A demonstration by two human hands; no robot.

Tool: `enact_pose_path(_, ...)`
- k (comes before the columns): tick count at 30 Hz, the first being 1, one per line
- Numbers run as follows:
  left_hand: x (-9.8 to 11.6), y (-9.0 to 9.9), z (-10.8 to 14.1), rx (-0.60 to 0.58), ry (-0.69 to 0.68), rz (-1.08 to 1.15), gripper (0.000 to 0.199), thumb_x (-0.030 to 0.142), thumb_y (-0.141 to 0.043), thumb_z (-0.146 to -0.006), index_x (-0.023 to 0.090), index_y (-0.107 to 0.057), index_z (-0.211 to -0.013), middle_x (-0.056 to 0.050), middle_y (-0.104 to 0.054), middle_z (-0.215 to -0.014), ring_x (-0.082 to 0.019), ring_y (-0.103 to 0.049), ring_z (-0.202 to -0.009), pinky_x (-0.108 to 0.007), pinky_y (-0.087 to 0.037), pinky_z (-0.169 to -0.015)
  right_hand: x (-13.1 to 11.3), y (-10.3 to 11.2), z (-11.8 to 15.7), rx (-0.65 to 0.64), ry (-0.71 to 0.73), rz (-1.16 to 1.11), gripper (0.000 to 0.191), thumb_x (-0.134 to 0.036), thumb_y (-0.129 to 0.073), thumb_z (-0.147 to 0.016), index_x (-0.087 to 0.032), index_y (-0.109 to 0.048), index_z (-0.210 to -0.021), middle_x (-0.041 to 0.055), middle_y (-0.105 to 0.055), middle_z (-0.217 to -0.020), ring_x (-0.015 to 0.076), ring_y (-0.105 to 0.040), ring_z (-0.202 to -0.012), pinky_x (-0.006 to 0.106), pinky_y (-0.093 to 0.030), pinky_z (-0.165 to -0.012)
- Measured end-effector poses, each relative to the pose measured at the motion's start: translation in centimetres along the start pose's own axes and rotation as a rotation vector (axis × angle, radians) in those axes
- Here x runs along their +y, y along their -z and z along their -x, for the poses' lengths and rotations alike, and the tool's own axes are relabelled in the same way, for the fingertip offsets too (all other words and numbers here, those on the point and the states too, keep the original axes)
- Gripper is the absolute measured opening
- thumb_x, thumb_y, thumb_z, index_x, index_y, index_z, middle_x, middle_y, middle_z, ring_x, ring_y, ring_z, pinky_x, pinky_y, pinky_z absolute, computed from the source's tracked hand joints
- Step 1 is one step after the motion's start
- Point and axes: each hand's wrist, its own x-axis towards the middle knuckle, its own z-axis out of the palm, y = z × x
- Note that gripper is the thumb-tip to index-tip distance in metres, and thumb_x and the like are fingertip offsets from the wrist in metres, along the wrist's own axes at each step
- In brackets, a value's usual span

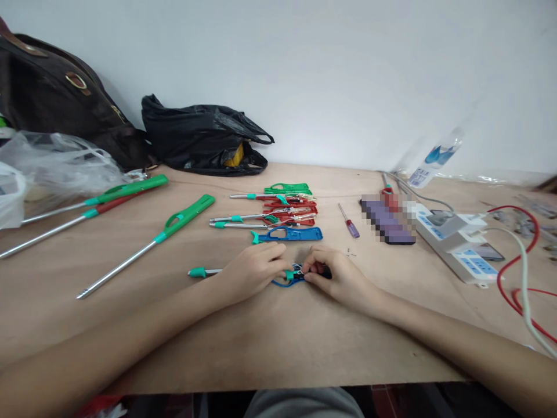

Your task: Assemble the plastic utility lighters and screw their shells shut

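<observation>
An opened blue long-reach lighter (288, 284) lies on the table in front of me, its metal tube with a teal collar (197, 273) pointing left. My left hand (255, 268) is closed over its middle, thumb and fingers pinching beside the teal trigger. At the handle end, my right hand (331, 270) is closed, with its fingertips pinching a thin white wire (298, 267). Much of the handle is hidden by my fingers. Just beyond my hands lies a loose blue handle half (296, 234). Behind it are several opened red and green lighters (289, 203) with their insides showing.
Whole lighters lie at the left, the nearest a green one (187, 216). A purple screwdriver (351, 229) and tiny screws (350, 253) are right of centre. Farther right are a phone (387, 220), a power strip (452, 249) with cables, and a bottle (437, 157). Bags (200, 136) line the back left.
</observation>
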Motion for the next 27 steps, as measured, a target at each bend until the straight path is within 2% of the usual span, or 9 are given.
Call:
enact_pose_path(4,0.0,0.0,0.0,-0.009,0.019,0.041,0.037,0.023,-0.032,-0.104,0.016,-0.065,-0.089,-0.001,-0.048,-0.074,-0.014,-0.044,-0.067,-0.025,-0.033,-0.06,0.5,0.0,-0.5,-0.048,-0.07,-0.17,0.011,-0.008,-0.06,-0.077,-0.019,-0.063,-0.077,-0.003,-0.053,-0.066,0.0112,-0.047,-0.06,0.024,-0.036,-0.055)
enact_pose_path(10,-0.1,0.0,0.1,-0.071,0.068,0.081,0.033,0.021,-0.035,-0.102,0.017,-0.066,-0.092,-0.002,-0.05,-0.076,-0.014,-0.047,-0.069,-0.025,-0.035,-0.062,1.1,0.3,-1.1,-0.078,-0.065,-0.272,0.012,-0.007,-0.066,-0.075,-0.018,-0.063,-0.07,-0.0035,-0.053,-0.068,0.01,-0.046,-0.061,0.024,-0.036,-0.056)
enact_pose_path(21,0.0,0.1,0.1,-0.002,0.03,0.061,0.043,0.027,-0.029,-0.105,0.016,-0.066,-0.087,-0.002,-0.049,-0.074,-0.014,-0.046,-0.067,-0.024,-0.033,-0.059,0.7,0.5,-0.8,-0.045,-0.013,-0.092,0.013,-0.007,-0.066,-0.076,-0.018,-0.061,-0.072,-0.0021,-0.054,-0.074,0.0117,-0.049,-0.068,0.025,-0.039,-0.06)
enact_pose_path(27,0.0,0.2,-0.1,0.006,0.022,0.043,0.043,0.027,-0.028,-0.105,0.016,-0.066,-0.086,-0.002,-0.048,-0.074,-0.014,-0.045,-0.067,-0.023,-0.033,-0.06,0.0,1.4,-0.7,-0.093,0.046,0.002,0.021,-0.005,-0.072,-0.071,-0.019,-0.061,-0.083,-0.001,-0.056,-0.084,0.0143,-0.051,-0.077,0.027,-0.041,-0.067)
